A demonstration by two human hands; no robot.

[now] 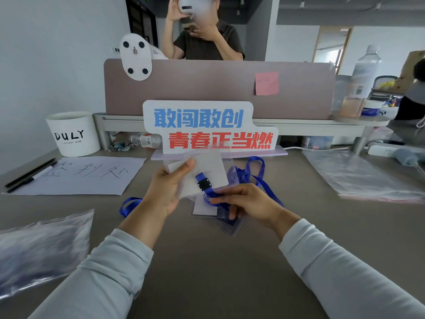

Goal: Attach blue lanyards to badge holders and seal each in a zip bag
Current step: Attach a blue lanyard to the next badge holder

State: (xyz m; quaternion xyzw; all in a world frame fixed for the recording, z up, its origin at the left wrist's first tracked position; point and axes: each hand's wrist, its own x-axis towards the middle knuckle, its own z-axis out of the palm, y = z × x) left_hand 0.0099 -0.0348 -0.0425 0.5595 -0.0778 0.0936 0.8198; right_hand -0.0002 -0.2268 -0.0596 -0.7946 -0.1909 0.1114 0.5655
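Note:
My left hand (169, 186) grips a clear badge holder (207, 166) with a white card inside, lifted above the desk. A blue lanyard (255, 178) is joined to it by a black clip (204, 184). My right hand (249, 201) pinches the blue strap just below that clip. The strap loops away to the right and behind my hands. More clear badge holders (207, 208) lie flat under my hands. Another blue lanyard loop (128, 204) shows left of my left wrist.
A stack of clear zip bags (358, 173) lies at the right. A filled bag (39, 247) lies at the left. A sign (207, 127), white cup (73, 134), handwritten paper (89, 176), pens (30, 174) stand behind. A person stands beyond the divider (207, 86).

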